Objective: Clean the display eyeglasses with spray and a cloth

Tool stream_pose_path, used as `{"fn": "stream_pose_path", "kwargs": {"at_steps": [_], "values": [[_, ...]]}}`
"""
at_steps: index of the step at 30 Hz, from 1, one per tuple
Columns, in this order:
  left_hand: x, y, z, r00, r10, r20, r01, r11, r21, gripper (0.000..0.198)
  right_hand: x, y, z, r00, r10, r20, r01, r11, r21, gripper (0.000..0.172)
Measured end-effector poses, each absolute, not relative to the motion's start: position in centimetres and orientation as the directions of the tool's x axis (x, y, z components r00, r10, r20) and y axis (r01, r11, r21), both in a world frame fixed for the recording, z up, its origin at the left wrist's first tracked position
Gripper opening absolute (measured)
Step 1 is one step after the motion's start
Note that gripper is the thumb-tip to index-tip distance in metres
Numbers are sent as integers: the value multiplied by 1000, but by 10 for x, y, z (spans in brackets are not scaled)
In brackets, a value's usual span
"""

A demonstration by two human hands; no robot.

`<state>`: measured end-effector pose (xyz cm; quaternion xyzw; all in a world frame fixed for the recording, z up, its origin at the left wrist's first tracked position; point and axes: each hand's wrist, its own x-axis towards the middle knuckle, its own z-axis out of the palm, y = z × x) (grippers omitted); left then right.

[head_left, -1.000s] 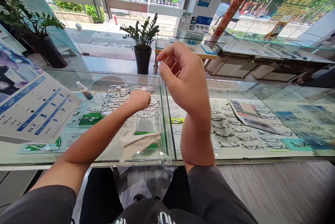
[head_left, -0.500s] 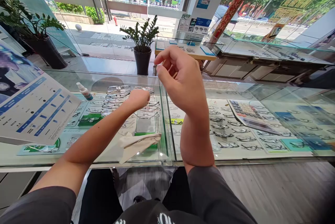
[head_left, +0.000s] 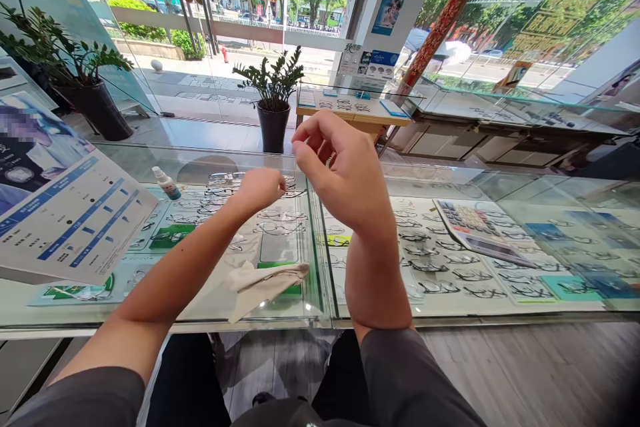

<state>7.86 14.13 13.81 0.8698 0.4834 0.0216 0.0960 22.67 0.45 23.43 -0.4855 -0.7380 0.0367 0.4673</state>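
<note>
My left hand (head_left: 260,188) reaches out over the glass counter (head_left: 320,310). It is curled closed, knuckles up, among several clear-framed pairs of glasses (head_left: 280,224) lying on the glass. Its fingertips are hidden, so what they hold cannot be made out. My right forearm stands upright with the elbow at the counter's front edge. My right hand (head_left: 340,170) hangs in the air above the counter, fingers loosely bent, thumb and forefinger apart, nothing visible between them. A crumpled white cloth (head_left: 260,280) lies on the glass between my two arms.
A small spray bottle (head_left: 166,183) stands at the back left. A printed chart card (head_left: 65,217) leans at the left. A calculator (head_left: 473,220) lies on the right pane. Rows of glasses fill the case below. Potted plants (head_left: 273,104) stand behind the counter.
My right hand has sunk a little and drifted left, closer to my left hand. My left hand stays over the glasses. The view has tilted slightly.
</note>
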Motion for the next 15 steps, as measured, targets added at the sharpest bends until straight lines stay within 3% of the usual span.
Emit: {"fn": "stream_pose_path", "kwargs": {"at_steps": [6,13,15], "values": [[7,111,218,409,874,263,856,-467,223,29,210,8,233,-228,845,483,735,475,-483,16],[-43,71,252,365,792,490,770,-552,319,26,129,54,173,-458,886,-77,871,429,-238,25],[-46,66,253,359,786,504,764,-558,325,27,107,66,149,-464,873,-151,879,432,-202,34]]}}
